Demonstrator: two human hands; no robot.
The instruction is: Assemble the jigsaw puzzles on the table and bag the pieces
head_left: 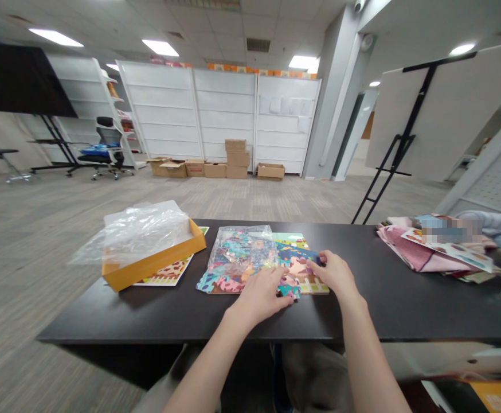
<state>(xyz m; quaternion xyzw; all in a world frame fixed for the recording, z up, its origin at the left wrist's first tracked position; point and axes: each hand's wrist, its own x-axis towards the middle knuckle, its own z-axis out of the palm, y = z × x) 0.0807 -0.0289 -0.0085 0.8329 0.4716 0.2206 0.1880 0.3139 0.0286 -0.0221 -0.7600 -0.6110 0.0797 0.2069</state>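
My left hand (261, 292) rests on colourful illustrated pieces (229, 284), its fingers apart and thumb stretched to the right. Under and beyond its fingertips lies a clear plastic bag (244, 244) with printed pieces showing through. My right hand (335, 274) has its fingers bent round the right edge of a dark blue illustrated card (297, 250), thumb close to the index finger. Beneath that card is a picture board (318, 285) with a pale fence and green field. Its left part is hidden by the pieces and my hands.
To the left, an orange-yellow box (156, 261) holding crumpled clear plastic (143, 229) sits tilted over a spotted picture sheet (171, 274). Folded pink cloths (399, 244) and printed cards lie at the right on the black table (362, 315). Cardboard boxes (237, 158) stand by far shelves.
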